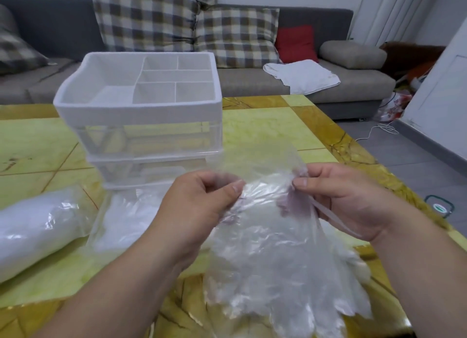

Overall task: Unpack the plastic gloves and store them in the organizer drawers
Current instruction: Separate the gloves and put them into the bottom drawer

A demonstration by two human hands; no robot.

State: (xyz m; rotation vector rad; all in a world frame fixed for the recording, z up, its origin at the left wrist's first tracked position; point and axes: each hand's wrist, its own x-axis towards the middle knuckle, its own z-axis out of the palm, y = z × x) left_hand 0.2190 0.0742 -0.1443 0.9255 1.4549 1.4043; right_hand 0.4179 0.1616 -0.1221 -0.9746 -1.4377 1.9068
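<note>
Above the yellow-green table (278, 125), my left hand (199, 201) and right hand (338, 198) each pinch the top edge of a crinkled clear bag of plastic gloves (265, 249), which hangs between them toward me. The white organizer (141, 110), with clear drawers (151, 140) under its divided top tray, stands just beyond the hands. A rolled pack (32, 226) and a flat pack (126, 219) lie at left.

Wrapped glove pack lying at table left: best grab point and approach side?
Probably take the glove pack round its bulging white body, coming from above with fingers spanning its width. It lies flat on the table, long and rounded. The loose crinkled film at its right end looks slippery and likely to tear.
</note>
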